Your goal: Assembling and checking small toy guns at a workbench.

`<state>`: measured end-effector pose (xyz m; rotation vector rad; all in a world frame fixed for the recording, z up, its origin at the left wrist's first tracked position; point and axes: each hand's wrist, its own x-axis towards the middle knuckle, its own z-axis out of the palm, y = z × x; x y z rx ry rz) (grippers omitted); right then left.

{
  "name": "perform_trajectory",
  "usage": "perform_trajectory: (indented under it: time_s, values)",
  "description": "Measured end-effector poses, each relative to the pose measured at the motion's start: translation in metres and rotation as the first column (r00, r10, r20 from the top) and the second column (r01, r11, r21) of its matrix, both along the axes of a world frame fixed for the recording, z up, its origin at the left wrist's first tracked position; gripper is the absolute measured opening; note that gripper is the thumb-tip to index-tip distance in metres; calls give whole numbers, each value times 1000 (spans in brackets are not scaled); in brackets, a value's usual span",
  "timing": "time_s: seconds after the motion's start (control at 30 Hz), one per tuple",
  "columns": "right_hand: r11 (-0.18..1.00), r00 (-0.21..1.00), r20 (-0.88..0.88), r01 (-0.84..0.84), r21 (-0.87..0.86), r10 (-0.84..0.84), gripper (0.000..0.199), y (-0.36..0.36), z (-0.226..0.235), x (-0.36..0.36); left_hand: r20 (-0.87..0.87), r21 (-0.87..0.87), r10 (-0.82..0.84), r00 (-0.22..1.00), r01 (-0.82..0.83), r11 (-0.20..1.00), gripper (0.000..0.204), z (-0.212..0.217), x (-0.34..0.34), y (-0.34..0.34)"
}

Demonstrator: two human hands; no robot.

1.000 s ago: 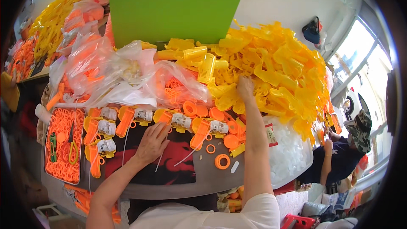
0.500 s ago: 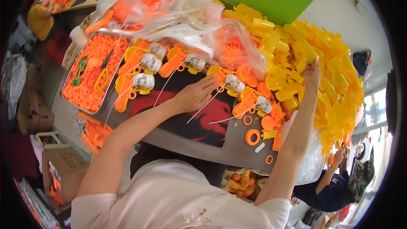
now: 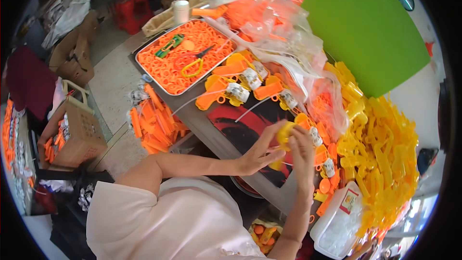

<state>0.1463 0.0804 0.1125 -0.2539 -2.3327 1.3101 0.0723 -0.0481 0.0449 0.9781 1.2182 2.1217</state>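
Above the table's front edge my two hands meet at a translucent yellow plastic part (image 3: 285, 134). My right hand (image 3: 303, 150) grips it from the right with bent fingers. From the left, my left hand (image 3: 260, 155) closes on it with fingers and thumb; its lower portion is partly hidden behind the hands. Just beyond them lies a row of orange and yellow plastic assemblies (image 3: 272, 90) with printed, white-patterned cylinders and thin white strips. Several of these rest on the black and red mat (image 3: 250, 120). A large heap of yellow plastic parts (image 3: 380, 149) rises at the right.
A metal tray (image 3: 162, 86) of orange rings holds scissors (image 3: 197, 61) and a green tool (image 3: 169, 45). Clear bags (image 3: 288, 19) of orange parts lie behind. A white bin (image 3: 332, 228) stands right, a green panel (image 3: 365, 29) behind, a cardboard box (image 3: 82, 135) at left.
My right hand has come back from the yellow heap with a yellow part. The left hand has left the orange assembly and joined it. The view has turned to the left.
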Motion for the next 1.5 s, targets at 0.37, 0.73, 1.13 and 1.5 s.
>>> perform_trajectory:
  time_s: [0.37, 0.73, 1.13, 1.5]
  values:
    - [978, 981, 180, 35, 204, -72, 50, 30, -79, -22, -205, -451, 221, 953, -293, 843, 46, -36, -77, -44]
    - [726, 941, -128, 325, 606, -314, 35, 13, -74, 5, -901, 78, 353, 251, -708, 702, 34, 18, -104, -20]
    - [684, 953, -180, 301, 664, -245, 24, -10, -106, -1, -943, -7, -287, -166, -855, 518, 14, 32, -460, -33]
    - [696, 940, -138, 325, 640, -313, 19, -10, -107, 1, -686, -138, -726, -50, -971, 198, 13, 30, -468, 25]
